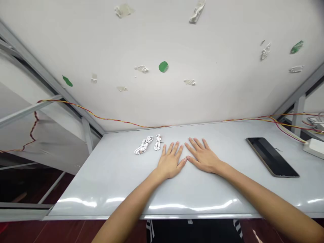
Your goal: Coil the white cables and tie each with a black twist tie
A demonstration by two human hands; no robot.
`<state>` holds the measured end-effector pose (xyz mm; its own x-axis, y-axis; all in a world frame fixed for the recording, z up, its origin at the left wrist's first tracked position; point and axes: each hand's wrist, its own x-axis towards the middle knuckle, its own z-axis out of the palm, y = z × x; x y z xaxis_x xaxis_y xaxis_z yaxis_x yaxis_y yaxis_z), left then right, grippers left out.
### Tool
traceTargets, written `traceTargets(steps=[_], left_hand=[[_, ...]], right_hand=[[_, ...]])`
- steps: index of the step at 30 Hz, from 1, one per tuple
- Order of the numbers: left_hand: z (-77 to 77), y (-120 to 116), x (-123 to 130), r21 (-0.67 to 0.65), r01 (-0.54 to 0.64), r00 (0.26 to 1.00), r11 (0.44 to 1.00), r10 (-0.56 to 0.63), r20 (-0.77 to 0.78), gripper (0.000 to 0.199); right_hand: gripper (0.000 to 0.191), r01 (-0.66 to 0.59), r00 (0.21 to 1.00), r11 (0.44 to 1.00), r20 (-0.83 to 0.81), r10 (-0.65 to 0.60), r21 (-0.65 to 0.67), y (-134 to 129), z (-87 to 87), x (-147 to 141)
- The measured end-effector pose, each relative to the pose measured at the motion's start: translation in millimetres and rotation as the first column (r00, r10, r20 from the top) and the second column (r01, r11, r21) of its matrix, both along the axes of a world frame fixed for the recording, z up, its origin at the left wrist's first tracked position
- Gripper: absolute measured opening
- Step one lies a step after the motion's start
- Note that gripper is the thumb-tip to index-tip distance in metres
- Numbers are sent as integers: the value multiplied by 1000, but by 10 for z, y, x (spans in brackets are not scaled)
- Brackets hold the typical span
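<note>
Both hands lie flat and open on the white worktop, palms down, fingers spread, holding nothing. The left hand rests near the middle of the worktop, towards the front edge, and the right hand lies just beside it. Their thumbs almost meet, and it is hard to tell whether they touch.

Just left of the left hand's fingertips, towards the back edge, lie two small bundles of white cable. The larger bundle sits farther left, and the smaller bundle lies between it and the left hand, close to but not touching the hand. Each is coiled and bound at the middle.

Well to the right of the right hand, a black tablet lies flat and at an angle. At the back right corner sits a white power strip, partly cut off by the frame. Twisted red-and-yellow wires run along the back edge, in front of a white wall panel marked with torn tape scraps and green tape patches. A grey metal frame stands at the left.
</note>
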<state>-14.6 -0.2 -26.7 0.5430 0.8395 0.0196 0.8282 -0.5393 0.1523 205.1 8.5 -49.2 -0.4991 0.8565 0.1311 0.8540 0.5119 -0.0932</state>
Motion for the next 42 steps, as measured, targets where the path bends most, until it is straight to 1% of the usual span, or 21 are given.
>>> traceTargets(steps=[9,17,26,30,33,36,38,39,40,42], left_hand=[[11,-4,9,-1,-2,1000,1000,2,-3,69],[-30,7,-1,13,6,1000,1000,-7,20,68],[-19,1,8,8,3,1000,1000,-3,24,69],[-18,2,2,7,3,1000,1000,-3,26,69],[-6,-9,9,27,5,999,1000,-6,44,67],[44,-10,17,84,-1,997,996,-6,75,62],[108,14,-2,136,-50,995,989,38,95,53],[147,36,-25,165,-101,991,981,85,102,48],[189,63,-58,197,-164,984,967,146,103,43],[267,131,-150,258,-306,952,916,293,88,38]], right_hand=[[69,12,1000,999,16,-12,-30,-4,38,-9],[68,8,1000,1000,12,-8,-20,-8,29,-7],[69,12,1000,999,22,-11,-46,-5,42,-9],[68,12,1000,999,17,-12,-38,-11,46,-9],[68,12,1000,1000,13,-11,-29,-16,42,-9],[68,12,1000,1000,11,-12,-28,-13,37,-8],[68,13,1000,999,9,-12,-36,-6,41,-7],[69,14,1000,999,6,-14,-43,-2,46,-6],[69,15,1000,998,2,-15,-54,3,53,-4],[70,14,1000,997,-12,-15,-75,9,73,3]])
